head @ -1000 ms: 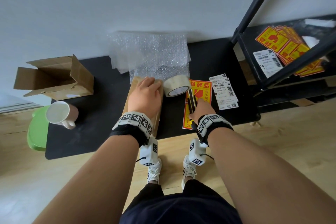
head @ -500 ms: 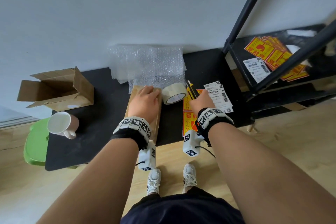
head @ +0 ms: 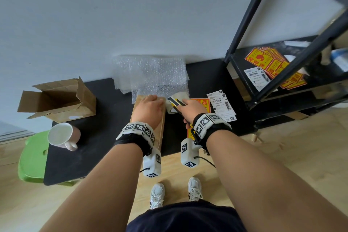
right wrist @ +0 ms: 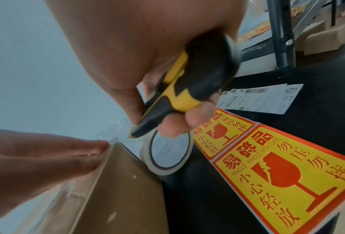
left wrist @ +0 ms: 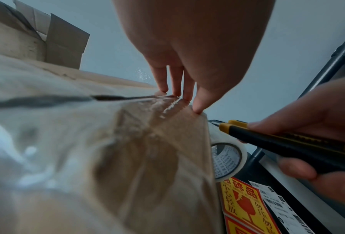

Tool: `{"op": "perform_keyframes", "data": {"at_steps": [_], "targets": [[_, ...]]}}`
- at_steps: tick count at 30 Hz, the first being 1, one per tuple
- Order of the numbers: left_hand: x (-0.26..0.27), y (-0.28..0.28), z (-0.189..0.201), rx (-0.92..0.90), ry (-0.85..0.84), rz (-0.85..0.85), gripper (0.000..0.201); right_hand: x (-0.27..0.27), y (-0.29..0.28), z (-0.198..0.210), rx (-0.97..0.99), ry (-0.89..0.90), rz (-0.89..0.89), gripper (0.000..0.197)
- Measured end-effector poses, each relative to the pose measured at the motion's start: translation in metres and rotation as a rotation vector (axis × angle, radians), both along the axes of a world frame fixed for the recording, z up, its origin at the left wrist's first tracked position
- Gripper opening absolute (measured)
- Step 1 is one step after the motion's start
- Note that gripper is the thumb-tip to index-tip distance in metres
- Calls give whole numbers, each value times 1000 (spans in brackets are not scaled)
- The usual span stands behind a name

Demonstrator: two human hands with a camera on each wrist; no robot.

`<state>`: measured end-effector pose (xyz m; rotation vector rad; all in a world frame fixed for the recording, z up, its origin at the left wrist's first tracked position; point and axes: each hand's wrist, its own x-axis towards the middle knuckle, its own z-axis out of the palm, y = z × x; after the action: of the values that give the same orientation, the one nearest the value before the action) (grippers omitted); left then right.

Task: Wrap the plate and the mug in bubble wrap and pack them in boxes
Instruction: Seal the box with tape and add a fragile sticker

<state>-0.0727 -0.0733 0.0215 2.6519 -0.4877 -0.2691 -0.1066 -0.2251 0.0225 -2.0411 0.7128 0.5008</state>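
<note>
A closed cardboard box with clear tape along its seam lies on the black table. My left hand presses flat on its far end, fingertips on the taped edge. My right hand grips a yellow-and-black utility knife, whose tip sits over the tape roll just right of the box. In the right wrist view the knife points down toward the roll. A white-and-pink mug lies on its side at the table's left. Bubble wrap lies behind the box.
An open empty cardboard box stands at the back left. Fragile stickers and shipping labels lie right of the tape roll. A black metal shelf with more stickers stands to the right. A green stool is under the table's left end.
My right hand has lifted the knife off the stickers and carried it forward and left to the tape roll. My left hand has stayed on the box.
</note>
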Motion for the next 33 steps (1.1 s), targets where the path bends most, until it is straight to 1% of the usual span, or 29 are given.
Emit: {"op": "perform_keyframes", "data": {"at_steps": [3, 6, 9, 12, 13, 15, 16, 17, 18, 20, 21, 22, 23, 26, 29, 33], "targets": [[1, 0, -2, 27, 12, -6, 31, -1, -1, 0, -24, 11, 30, 41], [2, 0, -1, 89, 25, -24, 36, 1, -3, 0, -103, 16, 81, 42], [2, 0, 1, 89, 14, -31, 35, 4, 0, 3, -198, 31, 168, 39], [3, 1, 0, 78, 36, -17, 34, 8, 0, 6, -250, 65, 233, 38], [4, 0, -1, 73, 50, -14, 37, 9, 1, 8, -260, 81, 261, 35], [6, 1, -11, 44, 63, -35, 60, 12, 1, 8, -292, 115, 307, 31], [7, 2, -21, 19, 58, -28, 68, 13, 0, 11, -317, 121, 324, 30], [8, 3, -27, -1, 61, -11, 67, 14, 0, 13, -329, 127, 330, 29], [7, 2, -25, -2, 63, -3, 61, 14, -1, 16, -337, 121, 350, 28], [2, 0, -4, 25, 61, -8, 38, 13, -1, 20, -354, 154, 433, 24], [0, -1, 2, 34, 47, -6, 32, 10, 0, 20, -389, 176, 471, 24], [1, -2, 3, 34, 38, 8, 32, 8, 0, 20, -425, 179, 484, 29], [2, -1, 4, 19, 50, 24, 33, 7, -1, 17, -418, 185, 464, 32], [1, -1, -2, -28, 49, 32, 36, 12, -7, 13, -334, 130, 327, 25], [-4, -5, 2, -35, 11, 81, 30, 18, -19, 18, -300, 64, 130, 23], [-6, -11, 0, -55, -56, 124, 27, 21, -35, 6, -228, 10, -32, 26]]}}
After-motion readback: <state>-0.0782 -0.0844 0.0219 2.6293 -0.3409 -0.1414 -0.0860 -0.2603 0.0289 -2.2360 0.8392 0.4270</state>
